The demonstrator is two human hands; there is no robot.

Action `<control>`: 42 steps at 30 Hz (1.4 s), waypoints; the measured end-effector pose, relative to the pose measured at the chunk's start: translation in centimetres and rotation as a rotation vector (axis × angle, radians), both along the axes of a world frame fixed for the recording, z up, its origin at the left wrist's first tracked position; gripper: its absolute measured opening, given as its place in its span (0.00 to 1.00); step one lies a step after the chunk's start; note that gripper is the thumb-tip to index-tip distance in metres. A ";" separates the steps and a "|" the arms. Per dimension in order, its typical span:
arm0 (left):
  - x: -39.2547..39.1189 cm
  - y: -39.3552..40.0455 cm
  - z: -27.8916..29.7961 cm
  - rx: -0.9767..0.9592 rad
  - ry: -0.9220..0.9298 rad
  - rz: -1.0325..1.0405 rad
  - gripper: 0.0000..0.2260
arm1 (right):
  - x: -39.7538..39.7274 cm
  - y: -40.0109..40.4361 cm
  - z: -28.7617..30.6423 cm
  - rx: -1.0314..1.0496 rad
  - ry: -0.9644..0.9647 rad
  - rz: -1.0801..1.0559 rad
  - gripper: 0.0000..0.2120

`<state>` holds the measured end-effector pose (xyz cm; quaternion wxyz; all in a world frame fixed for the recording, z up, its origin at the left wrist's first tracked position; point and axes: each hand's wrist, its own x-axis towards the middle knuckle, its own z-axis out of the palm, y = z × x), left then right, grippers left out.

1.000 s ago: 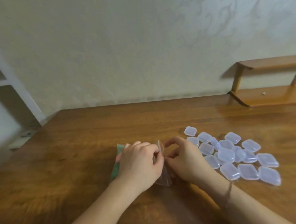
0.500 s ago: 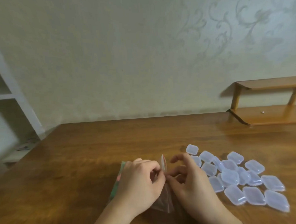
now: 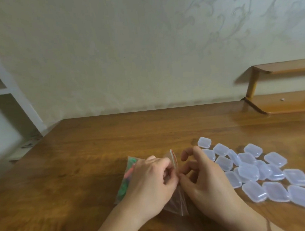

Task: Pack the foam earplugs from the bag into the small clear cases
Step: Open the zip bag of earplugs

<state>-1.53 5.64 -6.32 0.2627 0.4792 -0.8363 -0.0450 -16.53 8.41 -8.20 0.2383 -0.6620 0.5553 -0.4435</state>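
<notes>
A clear zip bag (image 3: 175,203) with a red-striped mouth lies on the wooden table (image 3: 97,151), and coloured foam earplugs (image 3: 128,176) show through its left end. My left hand (image 3: 150,182) covers the bag's middle and pinches its mouth edge. My right hand (image 3: 207,179) pinches the opposite edge of the mouth with thumb and fingers, other fingers raised. Several small clear cases (image 3: 254,170), all closed, lie in a cluster just right of my right hand.
A low wooden shelf (image 3: 279,104) stands at the table's back right against the patterned wall. A white shelving unit (image 3: 7,96) stands off the table's left edge. Bare wood stretches behind and left of the bag.
The view has tilted, so everything sits a little lower in frame. Both hands stay at the bag's mouth, and the right hand's fingers have spread slightly.
</notes>
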 end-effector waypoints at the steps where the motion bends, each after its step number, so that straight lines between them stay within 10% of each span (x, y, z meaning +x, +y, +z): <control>1: 0.0 0.0 0.0 0.005 0.007 0.001 0.12 | 0.1 0.1 0.1 -0.009 0.009 -0.010 0.18; 25: 3.3 -0.7 2.4 0.123 0.216 -0.035 0.15 | -2.4 -0.4 1.8 -0.235 0.435 -0.256 0.04; 33: 3.6 -1.3 2.4 0.205 0.440 -0.074 0.15 | -3.0 1.1 2.3 -0.210 0.600 0.279 0.27; 42: 4.8 -1.9 2.7 0.190 0.403 -0.276 0.12 | -2.6 0.8 1.8 -0.200 0.473 0.130 0.33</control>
